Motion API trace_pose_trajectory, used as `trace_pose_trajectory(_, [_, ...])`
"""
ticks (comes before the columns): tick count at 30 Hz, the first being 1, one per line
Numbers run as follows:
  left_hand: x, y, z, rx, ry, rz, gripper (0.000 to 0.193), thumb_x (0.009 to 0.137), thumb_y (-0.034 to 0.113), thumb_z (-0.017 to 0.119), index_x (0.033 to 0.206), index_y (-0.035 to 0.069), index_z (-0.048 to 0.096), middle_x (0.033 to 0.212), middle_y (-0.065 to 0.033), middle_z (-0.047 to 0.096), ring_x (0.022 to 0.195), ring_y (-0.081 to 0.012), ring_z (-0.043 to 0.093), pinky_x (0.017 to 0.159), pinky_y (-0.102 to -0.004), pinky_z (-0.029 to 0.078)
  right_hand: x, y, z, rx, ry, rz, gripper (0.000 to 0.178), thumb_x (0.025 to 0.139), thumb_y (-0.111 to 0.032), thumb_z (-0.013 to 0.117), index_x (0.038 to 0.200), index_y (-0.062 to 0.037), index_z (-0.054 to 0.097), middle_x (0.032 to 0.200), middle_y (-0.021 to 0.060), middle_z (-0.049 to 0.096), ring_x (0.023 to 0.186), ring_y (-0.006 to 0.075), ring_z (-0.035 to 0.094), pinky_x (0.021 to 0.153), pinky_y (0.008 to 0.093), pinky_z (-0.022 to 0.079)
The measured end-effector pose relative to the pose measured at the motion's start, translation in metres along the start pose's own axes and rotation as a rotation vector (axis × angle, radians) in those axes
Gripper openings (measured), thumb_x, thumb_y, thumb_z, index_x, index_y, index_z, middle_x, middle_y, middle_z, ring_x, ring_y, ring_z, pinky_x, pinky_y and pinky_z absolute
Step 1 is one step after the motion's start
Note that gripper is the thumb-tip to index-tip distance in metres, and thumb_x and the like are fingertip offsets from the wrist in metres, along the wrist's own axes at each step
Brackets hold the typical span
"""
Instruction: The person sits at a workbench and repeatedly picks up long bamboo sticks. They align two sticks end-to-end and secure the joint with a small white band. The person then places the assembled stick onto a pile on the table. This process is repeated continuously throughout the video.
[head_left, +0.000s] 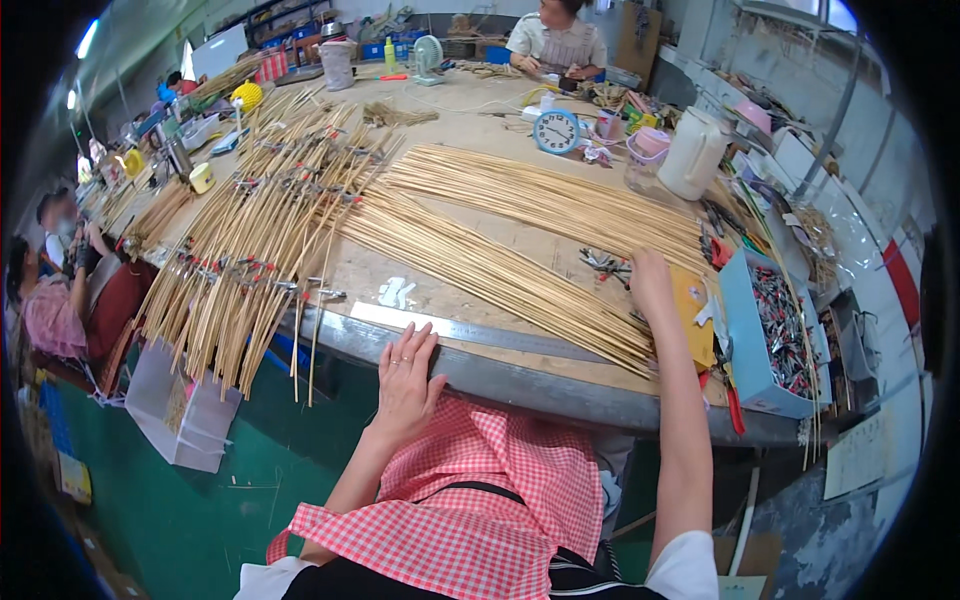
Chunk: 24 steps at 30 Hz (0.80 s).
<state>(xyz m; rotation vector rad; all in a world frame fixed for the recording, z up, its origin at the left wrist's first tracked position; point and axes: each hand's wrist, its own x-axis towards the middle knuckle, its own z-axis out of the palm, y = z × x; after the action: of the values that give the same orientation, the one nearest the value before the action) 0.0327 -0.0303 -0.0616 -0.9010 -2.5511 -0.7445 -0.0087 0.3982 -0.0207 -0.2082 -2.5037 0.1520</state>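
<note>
My left hand (409,375) rests with its fingers stretched out at the table's front edge, beside a long metal ruler (480,335). My right hand (652,284) is curled next to a small heap of metal clips (606,263). What its fingers hold, if anything, is hidden. A sheaf of thin bamboo strips (480,262) runs diagonally across the table between my hands, its right end close to my right wrist. A second sheaf of strips (540,196) lies farther back. On the left, many strips with clips on them (235,265) overhang the table edge.
A light blue box (745,385) full of clips stands at the right, beside a yellow piece (690,318). Behind are a blue clock (556,131), a pale jug (693,152) and a small fan (428,58). A person (558,45) sits across the table; others are at the left.
</note>
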Motion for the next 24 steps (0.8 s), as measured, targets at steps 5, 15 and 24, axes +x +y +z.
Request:
trace_pose_trajectory(5, [-0.001,0.002,-0.001,-0.004,0.013,-0.010,0.055,0.085,0.017,0.055,0.136,0.004,0.039,0.144,-0.0117,0.038,0.138,-0.0308,0.029,0.112,-0.0480,0.015,0.024,0.027,0.018,-0.211,-0.108,-0.101,0.012,0.074,0.004,0.053,0.084,0.0059,0.060,0.094,0.0249,0.060,0.089,0.0421,0.058,0.082,0.0462,0.048])
trace_pose_trajectory(15, [-0.003,0.000,-0.003,0.008,0.031,0.000,0.055,0.085,0.021,0.059,0.134,0.004,0.041,0.142,-0.0111,0.040,0.135,-0.0292,0.033,0.110,-0.0491,0.020,0.038,0.036,0.016,-0.346,-0.144,-0.128,0.013,0.075,0.002,0.053,0.079,-0.0001,0.065,0.088,0.0211,0.064,0.086,0.0381,0.062,0.076,0.0456,0.051])
trace_pose_trajectory(24, [-0.004,0.000,-0.005,-0.013,0.035,-0.004,0.052,0.085,0.021,0.059,0.132,0.004,0.044,0.141,-0.0117,0.041,0.134,-0.0299,0.034,0.110,-0.0491,0.020,0.046,0.040,0.027,-0.283,-0.264,-0.182,0.014,0.075,0.003,0.052,0.086,0.0011,0.061,0.089,0.0224,0.063,0.090,0.0382,0.061,0.078,0.0472,0.050])
